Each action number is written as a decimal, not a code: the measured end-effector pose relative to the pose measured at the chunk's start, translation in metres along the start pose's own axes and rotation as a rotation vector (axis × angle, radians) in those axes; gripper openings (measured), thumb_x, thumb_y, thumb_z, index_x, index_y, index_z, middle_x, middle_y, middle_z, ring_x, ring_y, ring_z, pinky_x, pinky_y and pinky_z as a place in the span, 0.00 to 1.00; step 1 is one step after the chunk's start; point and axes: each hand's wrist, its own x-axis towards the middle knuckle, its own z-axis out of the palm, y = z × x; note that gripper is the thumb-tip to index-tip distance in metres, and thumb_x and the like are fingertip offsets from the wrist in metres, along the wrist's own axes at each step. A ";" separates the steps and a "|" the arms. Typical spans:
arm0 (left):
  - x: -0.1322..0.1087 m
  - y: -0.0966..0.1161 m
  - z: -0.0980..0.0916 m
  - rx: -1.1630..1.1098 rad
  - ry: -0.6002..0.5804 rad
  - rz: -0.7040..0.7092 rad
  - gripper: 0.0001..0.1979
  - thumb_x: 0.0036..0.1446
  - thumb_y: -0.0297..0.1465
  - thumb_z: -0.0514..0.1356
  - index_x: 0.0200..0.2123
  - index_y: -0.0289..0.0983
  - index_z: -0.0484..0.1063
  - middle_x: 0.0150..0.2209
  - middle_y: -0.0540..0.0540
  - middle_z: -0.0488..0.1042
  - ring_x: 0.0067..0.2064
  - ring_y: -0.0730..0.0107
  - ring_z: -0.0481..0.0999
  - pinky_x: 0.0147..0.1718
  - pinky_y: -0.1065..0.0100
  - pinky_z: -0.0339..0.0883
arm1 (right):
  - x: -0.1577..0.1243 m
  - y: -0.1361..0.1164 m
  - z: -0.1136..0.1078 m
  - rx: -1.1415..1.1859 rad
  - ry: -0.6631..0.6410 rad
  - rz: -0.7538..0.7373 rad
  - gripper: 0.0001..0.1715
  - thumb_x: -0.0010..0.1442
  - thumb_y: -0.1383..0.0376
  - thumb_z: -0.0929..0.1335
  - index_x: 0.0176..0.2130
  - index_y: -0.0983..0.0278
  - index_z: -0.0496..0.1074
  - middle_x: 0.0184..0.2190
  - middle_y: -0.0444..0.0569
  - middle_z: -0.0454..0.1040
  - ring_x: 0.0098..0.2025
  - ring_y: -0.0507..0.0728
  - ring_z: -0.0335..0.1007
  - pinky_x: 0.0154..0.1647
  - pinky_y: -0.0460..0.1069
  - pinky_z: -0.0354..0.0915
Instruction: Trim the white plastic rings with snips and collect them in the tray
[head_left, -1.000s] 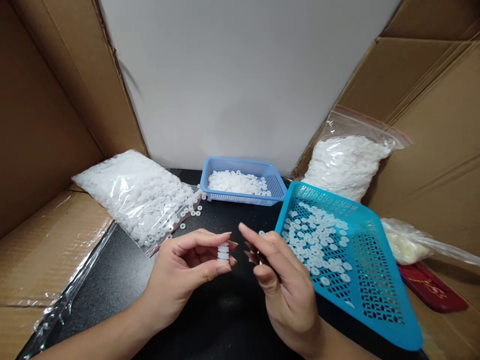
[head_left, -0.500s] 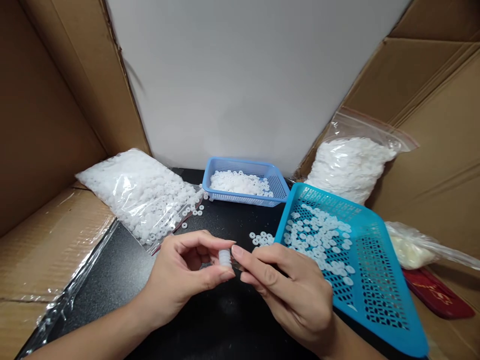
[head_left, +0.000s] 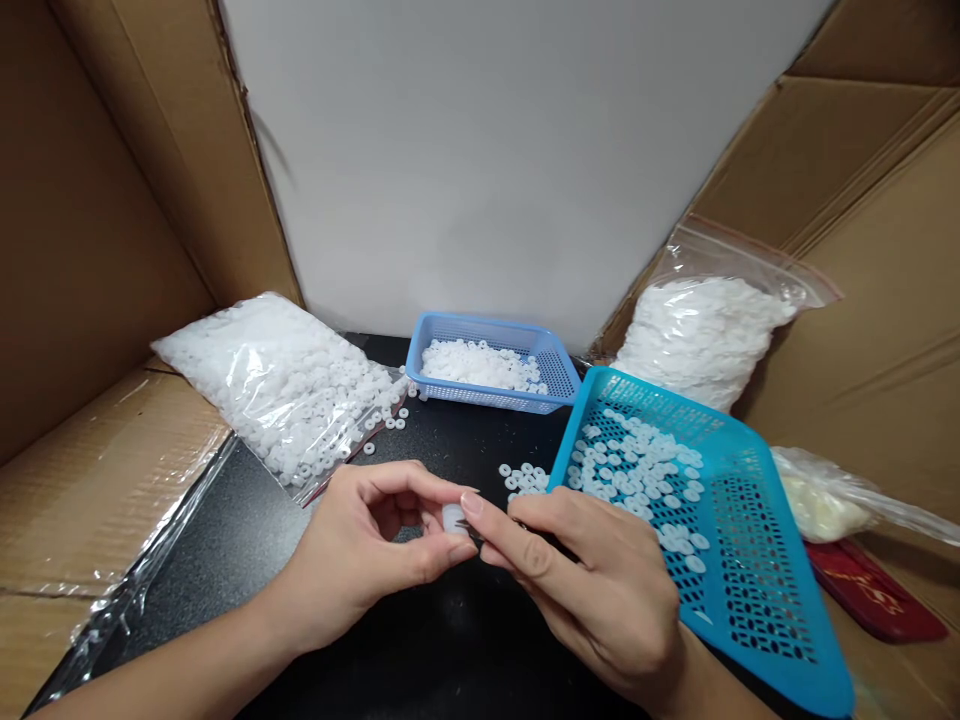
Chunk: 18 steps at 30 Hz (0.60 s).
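Note:
Between the thumb and index finger of my left hand (head_left: pixel 375 545) is a small white plastic cylinder (head_left: pixel 453 518) with a rounded face, partly hidden by the fingertips. My right hand (head_left: pixel 592 580) meets it from the right, its fingers closed around a small dark pointed metal tool (head_left: pixel 472 533). The tool's tip touches or lies right against the white piece; most of its body is hidden in my fingers. Both hands are held above the black table (head_left: pixel 442 650), with the fingertips of the two hands almost touching.
A teal basket (head_left: pixel 780 480) with white rings stands at the right, a smaller blue basket (head_left: pixel 559 375) at the back. A plastic bag of white rings (head_left: pixel 277 385) lies left. Loose rings (head_left: pixel 525 478) are by the teal basket. A white-filled bag (head_left: pixel 690 335) leans back right.
The white cylinder has tilted in my left fingers, its end face now turned toward the camera. The right fingers have shifted slightly, and the dark tool tip now shows against the piece.

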 end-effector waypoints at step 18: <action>0.001 0.005 0.002 0.021 -0.029 0.111 0.15 0.50 0.22 0.73 0.39 0.44 0.87 0.32 0.50 0.82 0.34 0.71 0.79 0.38 0.72 0.74 | -0.005 -0.002 0.015 0.313 0.148 0.375 0.19 0.73 0.70 0.64 0.58 0.60 0.75 0.30 0.44 0.71 0.29 0.52 0.69 0.29 0.46 0.67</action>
